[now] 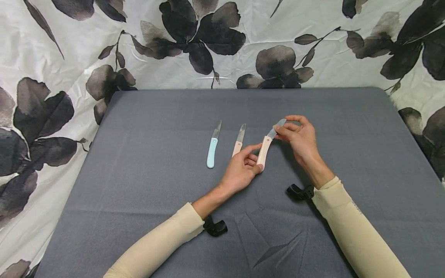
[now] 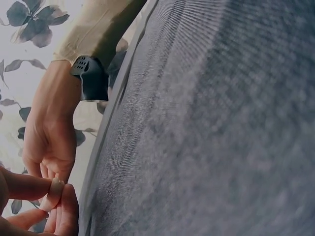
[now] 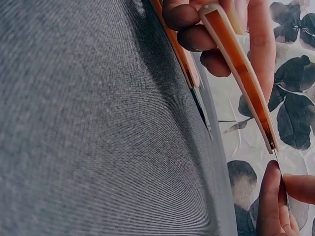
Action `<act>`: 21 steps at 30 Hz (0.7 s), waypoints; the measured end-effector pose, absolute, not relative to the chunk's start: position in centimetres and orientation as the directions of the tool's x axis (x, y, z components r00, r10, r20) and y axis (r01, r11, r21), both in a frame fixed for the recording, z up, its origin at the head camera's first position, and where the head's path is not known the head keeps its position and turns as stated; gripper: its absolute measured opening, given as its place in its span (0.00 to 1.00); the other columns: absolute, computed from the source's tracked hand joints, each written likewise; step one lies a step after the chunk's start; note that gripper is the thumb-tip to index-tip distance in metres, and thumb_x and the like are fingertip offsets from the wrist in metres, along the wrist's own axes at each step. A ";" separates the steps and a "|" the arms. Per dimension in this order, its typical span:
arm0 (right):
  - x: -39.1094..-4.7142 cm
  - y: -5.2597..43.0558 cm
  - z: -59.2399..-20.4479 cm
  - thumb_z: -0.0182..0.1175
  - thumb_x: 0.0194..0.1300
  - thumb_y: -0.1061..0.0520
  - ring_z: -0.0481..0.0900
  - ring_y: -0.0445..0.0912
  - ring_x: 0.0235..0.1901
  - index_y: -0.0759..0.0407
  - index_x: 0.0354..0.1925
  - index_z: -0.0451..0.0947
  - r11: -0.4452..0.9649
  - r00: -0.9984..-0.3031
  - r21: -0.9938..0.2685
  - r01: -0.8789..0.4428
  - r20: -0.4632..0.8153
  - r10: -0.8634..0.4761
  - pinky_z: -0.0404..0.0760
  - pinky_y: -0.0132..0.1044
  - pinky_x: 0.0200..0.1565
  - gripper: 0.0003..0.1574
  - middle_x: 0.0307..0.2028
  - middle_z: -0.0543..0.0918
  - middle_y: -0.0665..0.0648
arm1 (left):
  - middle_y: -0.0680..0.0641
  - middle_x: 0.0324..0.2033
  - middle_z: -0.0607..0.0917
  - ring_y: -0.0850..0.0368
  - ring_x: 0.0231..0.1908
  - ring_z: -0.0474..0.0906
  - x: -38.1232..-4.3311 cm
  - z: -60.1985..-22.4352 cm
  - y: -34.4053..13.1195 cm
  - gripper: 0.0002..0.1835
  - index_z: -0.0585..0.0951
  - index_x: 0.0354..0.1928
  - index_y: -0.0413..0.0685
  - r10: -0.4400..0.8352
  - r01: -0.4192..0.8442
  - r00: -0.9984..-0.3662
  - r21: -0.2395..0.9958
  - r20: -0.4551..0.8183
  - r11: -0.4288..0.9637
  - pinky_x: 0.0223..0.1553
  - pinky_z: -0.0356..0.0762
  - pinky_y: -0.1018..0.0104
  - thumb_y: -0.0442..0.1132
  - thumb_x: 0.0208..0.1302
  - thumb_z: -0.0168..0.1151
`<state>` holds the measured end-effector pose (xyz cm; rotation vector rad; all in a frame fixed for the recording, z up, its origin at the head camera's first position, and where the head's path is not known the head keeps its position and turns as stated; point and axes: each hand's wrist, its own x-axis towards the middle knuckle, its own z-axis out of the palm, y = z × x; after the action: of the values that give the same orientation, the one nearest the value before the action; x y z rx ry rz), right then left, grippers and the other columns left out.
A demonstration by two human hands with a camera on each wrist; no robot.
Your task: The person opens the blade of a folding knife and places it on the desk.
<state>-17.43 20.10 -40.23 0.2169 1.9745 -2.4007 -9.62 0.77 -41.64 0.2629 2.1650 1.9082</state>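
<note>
Both hands hold one folding knife with a pale pink handle (image 1: pixel 264 151), raised over the grey cloth. My left hand (image 1: pixel 240 172) pinches the handle near its butt end between thumb and fingers. Thumb and fingers of my right hand (image 1: pixel 303 139) pinch the blade, which is out in line with the handle. In the right wrist view the slot along the handle (image 3: pixel 239 69) shows orange inside. A second pale pink knife (image 1: pixel 237 148) lies on the cloth with its blade out, its lower handle hidden behind my left hand. Left of it lies a light blue knife (image 1: pixel 212 153), blade also out.
A grey cloth (image 1: pixel 156 173) covers the table. Behind it and along its sides hangs a white fabric (image 1: pixel 139 77) with dark flowers. Each wrist carries a black mount (image 1: pixel 299 192) below a beige sleeve.
</note>
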 end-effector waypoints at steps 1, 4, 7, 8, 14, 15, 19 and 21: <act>-17.5 20.1 -40.2 0.66 0.64 0.73 0.87 0.39 0.26 0.57 0.52 0.68 -0.183 -0.990 -0.977 0.108 -0.123 0.072 0.88 0.30 0.34 0.24 0.25 0.87 0.48 | 0.38 0.39 0.83 0.66 0.32 0.76 -9.6 -41.6 0.8 0.33 0.74 0.72 0.41 0.291 -0.025 -0.955 0.992 -0.061 0.128 0.36 0.74 0.80 0.23 0.64 0.63; -17.7 20.0 -40.2 0.67 0.64 0.72 0.87 0.38 0.26 0.56 0.51 0.70 -0.141 -0.990 -0.984 0.110 -0.121 0.077 0.88 0.29 0.34 0.23 0.25 0.88 0.46 | 0.40 0.38 0.82 0.66 0.31 0.75 -9.6 -41.6 0.9 0.33 0.74 0.72 0.40 0.288 -0.024 -0.956 0.992 -0.060 0.126 0.35 0.74 0.81 0.23 0.63 0.64; -17.8 19.9 -40.2 0.67 0.65 0.71 0.87 0.37 0.27 0.55 0.51 0.72 -0.098 -0.990 -0.989 0.110 -0.118 0.077 0.87 0.28 0.35 0.22 0.27 0.89 0.45 | 0.40 0.37 0.82 0.67 0.31 0.75 -9.7 -41.5 0.9 0.32 0.75 0.71 0.39 0.288 -0.024 -0.956 0.992 -0.060 0.127 0.35 0.74 0.81 0.23 0.63 0.64; -17.8 20.0 -40.2 0.67 0.66 0.70 0.87 0.37 0.28 0.54 0.51 0.72 -0.081 -0.990 -0.991 0.111 -0.117 0.074 0.87 0.28 0.35 0.21 0.27 0.89 0.45 | 0.40 0.37 0.82 0.67 0.31 0.75 -9.7 -41.4 1.0 0.32 0.75 0.71 0.39 0.289 -0.024 -0.955 0.992 -0.060 0.127 0.35 0.73 0.81 0.22 0.62 0.64; -18.0 20.3 -39.9 0.68 0.67 0.67 0.88 0.38 0.30 0.57 0.55 0.72 -0.017 -0.993 -0.993 0.119 -0.119 0.024 0.87 0.29 0.38 0.22 0.29 0.89 0.45 | 0.41 0.37 0.83 0.66 0.31 0.75 -9.8 -41.1 1.0 0.32 0.75 0.71 0.40 0.303 -0.039 -0.950 0.990 -0.080 0.139 0.35 0.73 0.80 0.23 0.63 0.64; -18.0 20.3 -39.9 0.68 0.67 0.67 0.88 0.38 0.30 0.58 0.56 0.72 -0.015 -0.993 -0.993 0.118 -0.119 0.016 0.87 0.29 0.38 0.23 0.29 0.89 0.45 | 0.40 0.38 0.83 0.66 0.31 0.76 -9.8 -41.1 1.1 0.32 0.75 0.71 0.40 0.306 -0.039 -0.948 0.989 -0.083 0.145 0.35 0.73 0.80 0.24 0.64 0.64; -18.1 20.5 -40.0 0.67 0.67 0.69 0.88 0.37 0.29 0.63 0.57 0.71 -0.008 -0.993 -0.993 0.118 -0.118 -0.004 0.87 0.29 0.36 0.24 0.28 0.89 0.44 | 0.39 0.39 0.84 0.67 0.31 0.76 -9.8 -41.1 1.2 0.32 0.75 0.72 0.41 0.317 -0.035 -0.944 0.986 -0.087 0.165 0.35 0.73 0.79 0.25 0.64 0.65; -18.2 20.6 -40.1 0.66 0.67 0.69 0.88 0.37 0.28 0.63 0.57 0.70 -0.005 -0.993 -0.993 0.120 -0.120 -0.013 0.87 0.29 0.36 0.23 0.28 0.89 0.44 | 0.38 0.40 0.85 0.67 0.31 0.76 -9.8 -41.1 1.2 0.32 0.75 0.72 0.41 0.319 -0.030 -0.944 0.984 -0.086 0.176 0.35 0.74 0.79 0.25 0.64 0.65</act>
<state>-18.16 20.59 -40.05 0.1169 2.1476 -2.1591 -9.81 1.24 -41.12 0.2766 2.1825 1.8369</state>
